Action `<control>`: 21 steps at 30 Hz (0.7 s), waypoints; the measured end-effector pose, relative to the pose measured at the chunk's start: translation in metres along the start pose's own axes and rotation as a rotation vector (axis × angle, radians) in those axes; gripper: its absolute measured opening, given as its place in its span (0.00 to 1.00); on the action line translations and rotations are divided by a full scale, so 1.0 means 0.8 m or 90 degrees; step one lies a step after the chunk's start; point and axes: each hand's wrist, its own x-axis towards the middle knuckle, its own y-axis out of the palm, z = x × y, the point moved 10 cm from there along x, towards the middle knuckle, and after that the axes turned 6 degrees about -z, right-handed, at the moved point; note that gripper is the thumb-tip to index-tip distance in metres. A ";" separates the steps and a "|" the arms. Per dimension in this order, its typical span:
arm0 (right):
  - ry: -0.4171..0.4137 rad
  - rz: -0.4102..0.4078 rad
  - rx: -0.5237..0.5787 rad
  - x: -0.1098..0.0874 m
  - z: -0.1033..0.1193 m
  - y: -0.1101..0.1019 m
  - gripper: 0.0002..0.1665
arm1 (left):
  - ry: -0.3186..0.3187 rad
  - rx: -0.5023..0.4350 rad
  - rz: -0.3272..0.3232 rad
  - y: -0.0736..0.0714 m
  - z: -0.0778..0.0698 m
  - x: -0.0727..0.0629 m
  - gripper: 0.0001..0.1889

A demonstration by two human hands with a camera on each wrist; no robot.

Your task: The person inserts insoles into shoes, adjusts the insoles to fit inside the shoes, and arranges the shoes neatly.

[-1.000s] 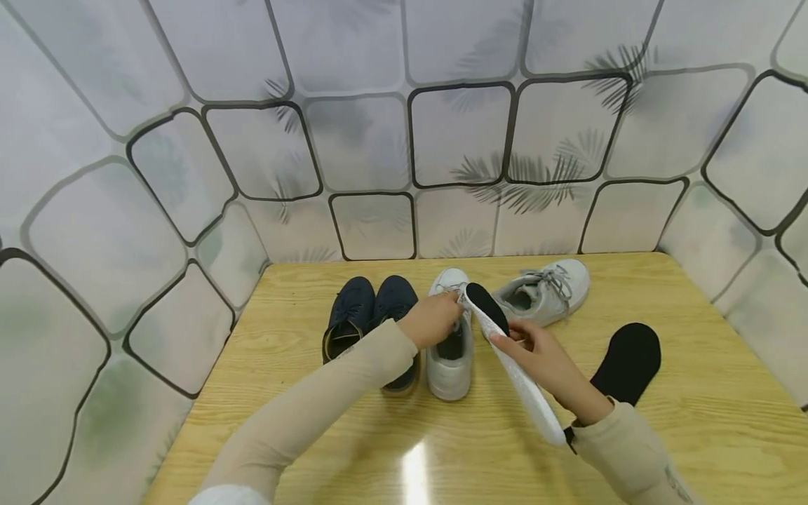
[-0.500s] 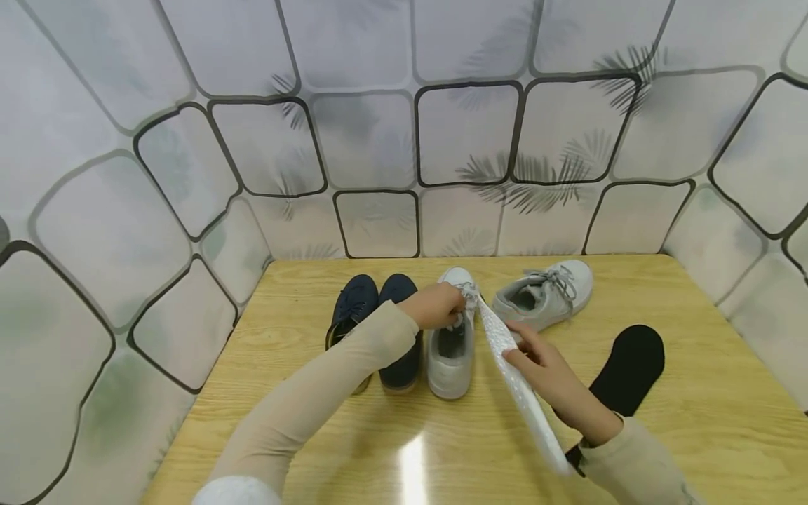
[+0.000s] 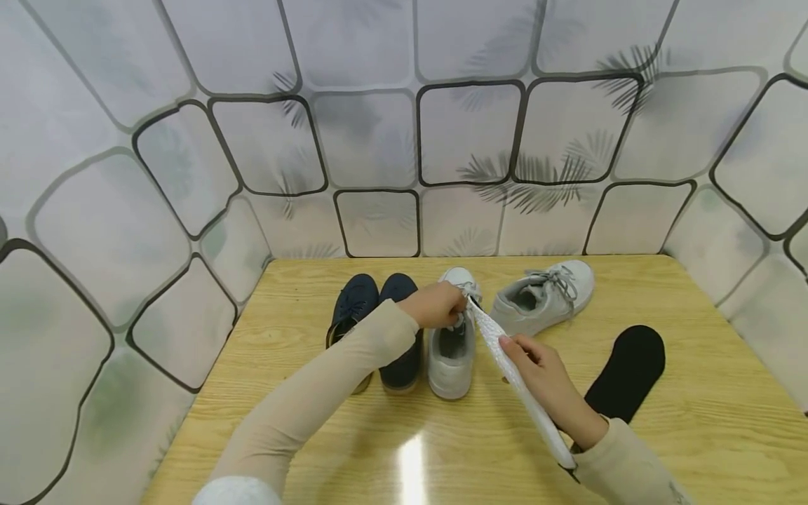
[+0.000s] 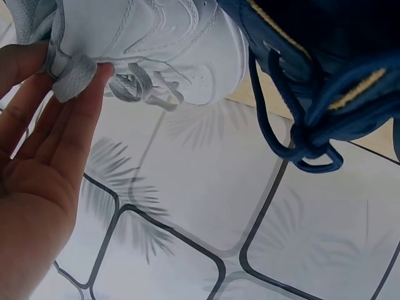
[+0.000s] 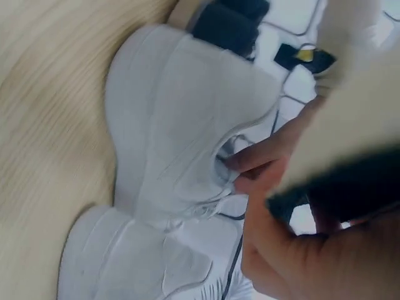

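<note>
A white sneaker (image 3: 449,379) stands toe-away in the middle of the table. My left hand (image 3: 435,306) reaches over its front and pinches the tongue and laces; in the left wrist view a grey lace loop (image 4: 78,78) lies between thumb and fingers. My right hand (image 3: 544,372) grips a long insole (image 3: 514,375) with a white underside and black top. The insole slants, its far end close to the left fingers above the sneaker's opening, its near end by the right sleeve. In the right wrist view the sneaker's heel (image 5: 169,112) shows beside the fingers.
A second white sneaker (image 3: 555,287) lies angled behind the right hand. Two navy lace-up shoes (image 3: 400,372) stand left of the middle, partly under the left sleeve. A black insole (image 3: 631,365) lies flat at the right. A patterned wall (image 3: 372,224) borders the wooden table.
The insole has turned so its white underside faces me and its black top is mostly hidden. My right hand shifted slightly nearer me along it. The left hand stays at the sneaker's laces.
</note>
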 end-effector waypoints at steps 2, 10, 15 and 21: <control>0.032 0.076 0.069 -0.004 0.000 0.008 0.21 | -0.001 -0.005 0.012 -0.001 0.001 0.001 0.23; 0.059 0.263 0.030 0.002 0.027 0.043 0.20 | -0.009 0.009 0.034 -0.010 0.005 0.000 0.23; -0.003 0.284 -0.122 0.034 0.043 0.065 0.12 | -0.024 0.021 0.036 -0.008 0.007 0.000 0.23; -0.019 0.297 -0.172 0.067 0.042 0.087 0.14 | -0.041 0.007 0.043 -0.002 0.008 0.001 0.19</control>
